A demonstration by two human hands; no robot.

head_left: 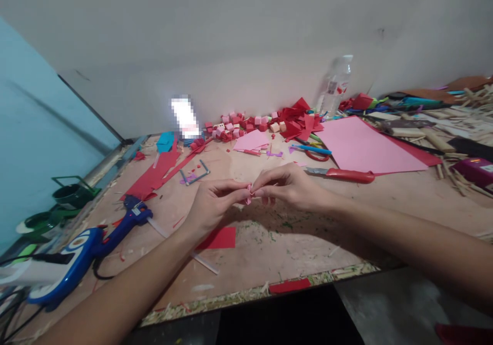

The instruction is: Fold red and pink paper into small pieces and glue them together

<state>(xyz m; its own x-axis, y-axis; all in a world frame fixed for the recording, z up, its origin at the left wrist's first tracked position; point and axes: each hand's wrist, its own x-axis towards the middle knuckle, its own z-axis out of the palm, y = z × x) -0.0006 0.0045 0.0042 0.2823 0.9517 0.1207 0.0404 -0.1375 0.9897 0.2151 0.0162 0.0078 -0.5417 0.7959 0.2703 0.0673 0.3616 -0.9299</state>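
Above the middle of the work table, a small folded piece of pink paper (249,195) is pinched between the fingertips of both hands. My left hand (217,201) grips it from the left, thumb against fingers. From the right, my right hand (287,187) pinches its other side. The fingers partly cover the paper, so its exact shape cannot be made out. Below my left hand lies a flat red paper piece (221,237). A red-handled knife (348,175) rests just beyond my right hand.
Small pink and red folded paper cubes (231,127) are heaped along the wall near a bright phone (185,118). Large pink sheets (370,145) and a plastic bottle (338,85) stand at the right. A blue glue gun (131,219) lies at the left.
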